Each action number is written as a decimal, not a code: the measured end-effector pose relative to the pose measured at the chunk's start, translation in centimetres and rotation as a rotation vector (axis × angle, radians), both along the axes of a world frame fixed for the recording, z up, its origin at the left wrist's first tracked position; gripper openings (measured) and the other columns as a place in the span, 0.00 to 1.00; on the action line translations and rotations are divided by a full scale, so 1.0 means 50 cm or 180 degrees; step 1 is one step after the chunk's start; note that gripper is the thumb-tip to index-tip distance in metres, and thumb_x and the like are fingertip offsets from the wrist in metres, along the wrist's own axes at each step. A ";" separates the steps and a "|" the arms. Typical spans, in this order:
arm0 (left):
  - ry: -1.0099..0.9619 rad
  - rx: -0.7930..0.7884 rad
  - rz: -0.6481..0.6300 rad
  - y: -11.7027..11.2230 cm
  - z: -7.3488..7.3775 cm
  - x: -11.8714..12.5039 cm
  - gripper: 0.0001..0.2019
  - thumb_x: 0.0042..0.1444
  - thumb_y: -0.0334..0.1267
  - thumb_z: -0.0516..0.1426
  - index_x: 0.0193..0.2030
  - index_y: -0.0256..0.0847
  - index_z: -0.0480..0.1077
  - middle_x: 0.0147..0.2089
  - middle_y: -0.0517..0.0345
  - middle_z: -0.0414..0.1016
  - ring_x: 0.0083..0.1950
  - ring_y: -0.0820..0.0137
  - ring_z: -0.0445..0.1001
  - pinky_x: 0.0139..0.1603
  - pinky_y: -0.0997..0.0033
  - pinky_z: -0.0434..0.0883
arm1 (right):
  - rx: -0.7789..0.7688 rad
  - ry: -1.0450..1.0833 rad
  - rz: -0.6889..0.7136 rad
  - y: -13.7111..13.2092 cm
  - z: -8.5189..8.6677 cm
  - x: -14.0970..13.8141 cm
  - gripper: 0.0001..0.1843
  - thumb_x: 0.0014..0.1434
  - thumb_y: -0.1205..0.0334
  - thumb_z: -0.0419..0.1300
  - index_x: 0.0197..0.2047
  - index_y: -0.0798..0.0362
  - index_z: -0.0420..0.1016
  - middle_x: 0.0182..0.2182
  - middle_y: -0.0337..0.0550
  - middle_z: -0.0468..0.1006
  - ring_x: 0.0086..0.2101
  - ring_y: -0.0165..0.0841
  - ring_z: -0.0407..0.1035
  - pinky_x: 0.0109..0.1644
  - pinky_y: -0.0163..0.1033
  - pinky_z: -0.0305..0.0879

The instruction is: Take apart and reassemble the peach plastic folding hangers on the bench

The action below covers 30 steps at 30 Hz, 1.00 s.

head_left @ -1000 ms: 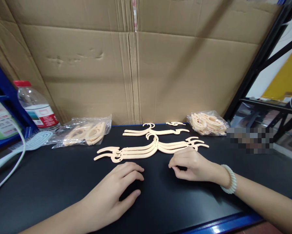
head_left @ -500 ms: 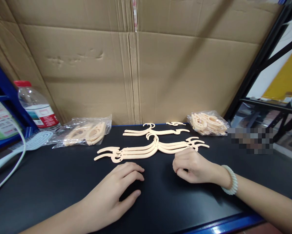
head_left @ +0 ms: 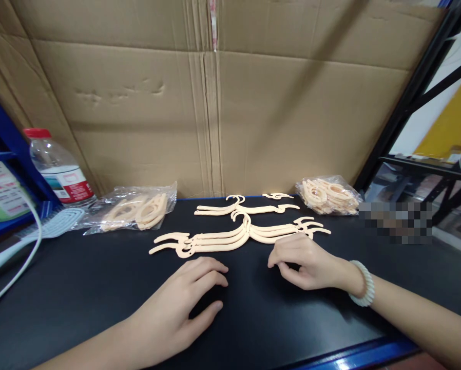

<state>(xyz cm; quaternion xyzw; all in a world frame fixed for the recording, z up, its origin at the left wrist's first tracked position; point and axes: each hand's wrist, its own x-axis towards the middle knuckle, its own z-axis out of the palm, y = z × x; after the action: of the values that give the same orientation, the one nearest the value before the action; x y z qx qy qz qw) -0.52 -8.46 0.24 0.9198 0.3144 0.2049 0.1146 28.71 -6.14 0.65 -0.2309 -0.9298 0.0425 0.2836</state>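
Note:
A stack of cream plastic hangers (head_left: pixel 230 237) lies on the black table top (head_left: pixel 80 293). A single cream hanger (head_left: pixel 246 208) lies just behind the stack, and a small cream piece (head_left: pixel 276 196) lies further back. My left hand (head_left: pixel 176 308) rests palm down in front of the stack, fingers spread and holding nothing. My right hand (head_left: pixel 303 259), with a white bead bracelet at the wrist, sits just in front of the stack's right end. Its fingers are curled in loosely with the tips close together, and I see nothing in them.
Two clear bags of cream plastic parts lie at the back, one left (head_left: pixel 134 209) and one right (head_left: pixel 326 194). A water bottle (head_left: pixel 57 169), a pale blue brush-like tool (head_left: pixel 57 223) and a white cable (head_left: pixel 18 262) sit at the left. Cardboard (head_left: pixel 215 103) walls the back; a black rack (head_left: pixel 407 103) stands right.
My right hand shifted slightly, fingertips edging a little to the left in front of the hanger stack. My left hand and the hangers stayed put.

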 end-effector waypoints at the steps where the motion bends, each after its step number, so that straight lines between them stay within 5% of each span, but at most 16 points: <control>1: -0.0008 -0.0005 -0.0001 0.000 -0.001 0.000 0.10 0.59 0.32 0.52 0.46 0.46 0.68 0.54 0.54 0.70 0.55 0.64 0.69 0.56 0.63 0.70 | 0.0011 0.0013 0.0008 0.001 -0.001 0.000 0.13 0.55 0.75 0.50 0.36 0.55 0.74 0.25 0.41 0.76 0.26 0.29 0.67 0.30 0.34 0.61; 30: 0.0128 -0.0036 -0.0042 0.003 0.006 0.000 0.10 0.59 0.32 0.52 0.47 0.46 0.67 0.55 0.54 0.70 0.55 0.64 0.69 0.56 0.63 0.70 | 0.0121 -0.0010 0.0025 0.005 -0.010 -0.003 0.09 0.53 0.75 0.53 0.31 0.54 0.72 0.24 0.39 0.72 0.25 0.28 0.64 0.30 0.34 0.58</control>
<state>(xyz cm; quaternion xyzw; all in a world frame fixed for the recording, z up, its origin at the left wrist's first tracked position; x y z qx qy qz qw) -0.55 -8.34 0.54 0.9251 0.3117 0.1839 0.1148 28.58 -5.91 0.16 -0.2218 -0.9318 0.0255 0.2863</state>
